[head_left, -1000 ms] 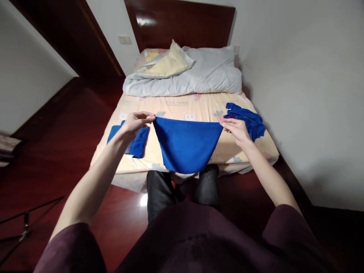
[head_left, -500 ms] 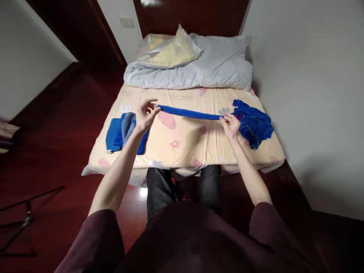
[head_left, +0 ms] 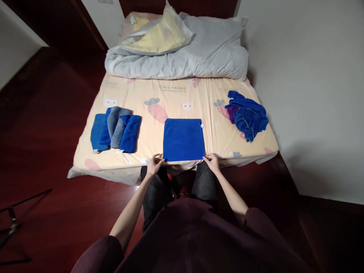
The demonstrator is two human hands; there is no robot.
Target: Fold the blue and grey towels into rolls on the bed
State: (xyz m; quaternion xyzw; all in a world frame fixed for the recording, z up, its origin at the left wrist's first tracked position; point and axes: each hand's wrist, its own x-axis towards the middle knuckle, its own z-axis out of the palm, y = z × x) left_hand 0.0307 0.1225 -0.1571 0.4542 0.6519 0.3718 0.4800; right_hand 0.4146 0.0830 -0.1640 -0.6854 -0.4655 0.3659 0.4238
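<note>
A square blue towel [head_left: 183, 139] lies flat near the front edge of the bed, a small white tag on its right side. My left hand [head_left: 154, 165] pinches its near left corner. At the near right corner, the thumb and fingers of my right hand [head_left: 212, 163] are closed on the cloth. To the left sit several folded towels side by side, among them a grey one [head_left: 117, 127] and a blue one [head_left: 131, 133]. On the right, a crumpled heap of blue cloths [head_left: 250, 117] has a purple piece [head_left: 232, 113] showing in it.
The bed [head_left: 176, 98] has a cream sheet with carrot and rabbit prints. A rolled grey quilt [head_left: 210, 49] and a yellow pillow in a clear cover [head_left: 162, 38] lie at its head. A white wall [head_left: 307, 94] runs along the right. Black metal legs [head_left: 13, 216] stand on the floor at left.
The blue towel was a strip stretched in the air between both hands; now it lies flat on the bed. Both hands have come down and nearer to me. The view has tilted downward.
</note>
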